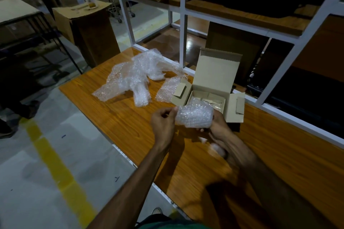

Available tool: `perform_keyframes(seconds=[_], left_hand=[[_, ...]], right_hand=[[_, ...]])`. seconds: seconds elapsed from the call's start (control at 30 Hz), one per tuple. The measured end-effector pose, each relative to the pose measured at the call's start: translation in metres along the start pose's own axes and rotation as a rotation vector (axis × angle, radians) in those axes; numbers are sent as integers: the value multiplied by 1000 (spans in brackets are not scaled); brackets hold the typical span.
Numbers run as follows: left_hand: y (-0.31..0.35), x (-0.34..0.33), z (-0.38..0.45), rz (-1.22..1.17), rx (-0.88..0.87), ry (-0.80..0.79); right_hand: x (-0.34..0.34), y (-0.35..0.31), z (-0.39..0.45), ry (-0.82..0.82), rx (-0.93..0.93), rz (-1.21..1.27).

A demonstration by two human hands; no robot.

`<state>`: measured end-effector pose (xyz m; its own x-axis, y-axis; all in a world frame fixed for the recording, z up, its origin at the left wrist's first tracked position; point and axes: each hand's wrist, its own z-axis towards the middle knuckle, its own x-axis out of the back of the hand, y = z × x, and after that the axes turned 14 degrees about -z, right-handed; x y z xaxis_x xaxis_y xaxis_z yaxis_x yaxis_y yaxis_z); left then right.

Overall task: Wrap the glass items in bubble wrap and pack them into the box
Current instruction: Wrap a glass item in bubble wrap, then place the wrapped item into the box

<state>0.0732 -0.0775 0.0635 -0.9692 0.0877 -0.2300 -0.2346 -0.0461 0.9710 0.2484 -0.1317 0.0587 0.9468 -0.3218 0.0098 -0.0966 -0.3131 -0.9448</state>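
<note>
Above the wooden table (279,154) I hold a bubble-wrapped bundle (195,114); what it covers is hidden. My left hand (163,124) pinches the wrap's left end. My right hand (218,124) grips the bundle from below on the right. Just behind the bundle stands an open cardboard box (216,82) with its lid up and side flaps out; a wrapped item (212,101) lies inside it. Loose sheets of bubble wrap (137,74) lie crumpled to the left of the box.
A white metal shelf frame (183,18) with cardboard boxes rises behind the table. A tall brown carton (93,31) with a jar on top stands on the floor at the left. A yellow line (55,163) runs along the grey floor beside the table edge.
</note>
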Motion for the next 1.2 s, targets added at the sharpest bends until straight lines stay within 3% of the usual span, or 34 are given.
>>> perform_keyframes(seconds=[0.23,0.47,0.67,0.83,1.07,1.13,1.2], left_hand=[[4,-9,-14,-190,18,-287],[-3,-8,-5,-261,181,-301],[3,-5,10,-186,338,-530],[6,-21,27,-231,416,-507],[8,-40,57,-183,356,-451],[6,-46,64,-168,339,-434],[4,-53,68,-155,334,-431]], right_hand=[[6,0,3,54,-20,12],[4,15,-11,54,-114,-43],[18,3,-16,75,-144,-210],[32,-22,-4,209,68,-540],[65,-63,7,-141,271,-612],[68,-65,14,-163,288,-815],[65,-61,24,-61,331,-1100]])
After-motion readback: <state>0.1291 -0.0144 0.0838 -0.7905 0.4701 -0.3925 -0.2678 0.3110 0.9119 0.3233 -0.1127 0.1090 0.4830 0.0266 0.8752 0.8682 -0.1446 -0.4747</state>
